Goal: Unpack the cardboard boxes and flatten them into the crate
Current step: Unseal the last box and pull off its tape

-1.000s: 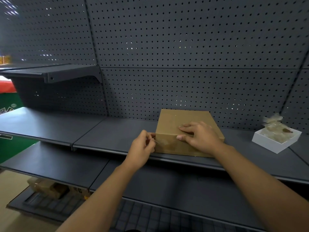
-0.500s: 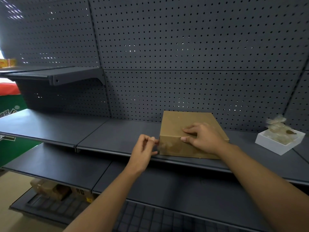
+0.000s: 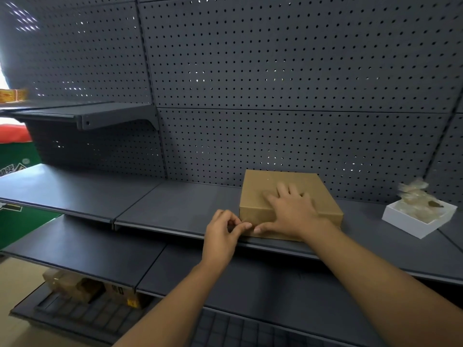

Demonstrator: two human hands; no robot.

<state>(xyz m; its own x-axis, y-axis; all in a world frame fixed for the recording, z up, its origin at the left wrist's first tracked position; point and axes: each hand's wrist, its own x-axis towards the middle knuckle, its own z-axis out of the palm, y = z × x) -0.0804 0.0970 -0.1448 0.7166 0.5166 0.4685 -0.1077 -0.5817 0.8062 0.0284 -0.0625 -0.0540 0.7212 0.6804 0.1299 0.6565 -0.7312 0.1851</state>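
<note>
A closed brown cardboard box (image 3: 260,194) lies flat on the dark grey middle shelf (image 3: 175,209), close to its front edge. My right hand (image 3: 293,214) rests on the box's top with fingers spread, the thumb reaching down over the front face. My left hand (image 3: 220,236) is at the box's front left bottom corner, thumb and forefinger pinched together against it. What they pinch is too small to make out; it looks like a tape end.
A white open box (image 3: 416,221) with crumpled clear wrapping stands on the same shelf to the right. A perforated back panel rises behind. Below at the left, brown cartons (image 3: 72,286) sit by a dark gridded crate (image 3: 75,311). A short upper shelf (image 3: 82,116) juts out at left.
My right hand slid further back and spread flat over the box's top, with the thumb dropping to the front face. My left hand moved down to the front left bottom corner, still pinched.
</note>
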